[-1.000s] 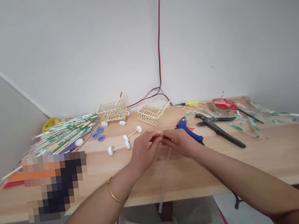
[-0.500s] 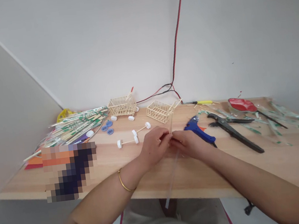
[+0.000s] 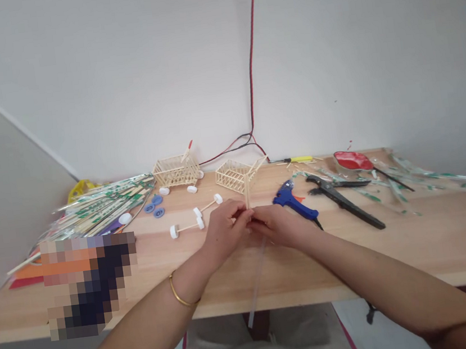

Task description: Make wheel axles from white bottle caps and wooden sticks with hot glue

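My left hand (image 3: 226,226) and my right hand (image 3: 276,224) meet over the middle of the wooden table (image 3: 416,248), fingertips pinched together. Between them they hold a thin wooden stick (image 3: 246,192) that pokes up past the fingers. Its clear plastic sleeve (image 3: 255,282) trails down toward the table's front edge. A gold bangle sits on my left wrist. Just beyond my hands lie two stick axles with white wheels (image 3: 198,218) and a small stick-built basket (image 3: 233,176).
A second stick basket on wheels (image 3: 175,173), blue caps (image 3: 154,207) and a pile of wrapped sticks (image 3: 101,207) lie at the left. A blue glue gun (image 3: 293,201), black cutters (image 3: 342,200), a red dish (image 3: 352,161) and torn wrappers lie at the right.
The stick has slid further up out of its sleeve and now stands higher above my fingers. The camera swung left and back; my hands stayed together.
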The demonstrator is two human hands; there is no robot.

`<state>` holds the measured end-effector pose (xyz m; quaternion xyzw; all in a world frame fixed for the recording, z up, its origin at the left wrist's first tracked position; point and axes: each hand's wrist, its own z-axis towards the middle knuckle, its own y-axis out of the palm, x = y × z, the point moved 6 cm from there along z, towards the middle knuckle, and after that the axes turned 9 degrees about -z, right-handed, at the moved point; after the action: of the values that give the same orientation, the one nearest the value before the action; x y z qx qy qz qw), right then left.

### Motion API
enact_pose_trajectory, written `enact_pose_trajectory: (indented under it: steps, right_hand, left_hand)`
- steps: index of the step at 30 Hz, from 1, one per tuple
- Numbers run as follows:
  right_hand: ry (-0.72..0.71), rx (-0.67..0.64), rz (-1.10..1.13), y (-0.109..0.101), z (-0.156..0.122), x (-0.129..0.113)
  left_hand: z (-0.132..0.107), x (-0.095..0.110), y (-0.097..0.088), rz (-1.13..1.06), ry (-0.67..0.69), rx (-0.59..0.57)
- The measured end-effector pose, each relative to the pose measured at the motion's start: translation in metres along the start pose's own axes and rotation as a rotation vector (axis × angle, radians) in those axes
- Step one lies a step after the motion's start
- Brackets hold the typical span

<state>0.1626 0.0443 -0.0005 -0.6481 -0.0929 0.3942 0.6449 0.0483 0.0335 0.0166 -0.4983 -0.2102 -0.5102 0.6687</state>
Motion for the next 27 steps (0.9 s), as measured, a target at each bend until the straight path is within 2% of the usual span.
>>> enact_pose_trajectory:
  steps: [8,20,27]
  right_hand:
    - [0.063,-0.008,-0.051,0.0,-0.002,0.005]
    - [0.047,-0.027,-0.108,0.008,-0.002,0.012]
    - [0.071,-0.024,-0.092,0.005,-0.003,0.012]
  left_hand:
    - [0.003,-0.007,0.006,0.018,-0.073,-0.118]
    - [0.002,-0.015,0.013,0.01,-0.131,-0.188]
    - [0.002,-0.018,0.013,0.045,-0.144,-0.181]
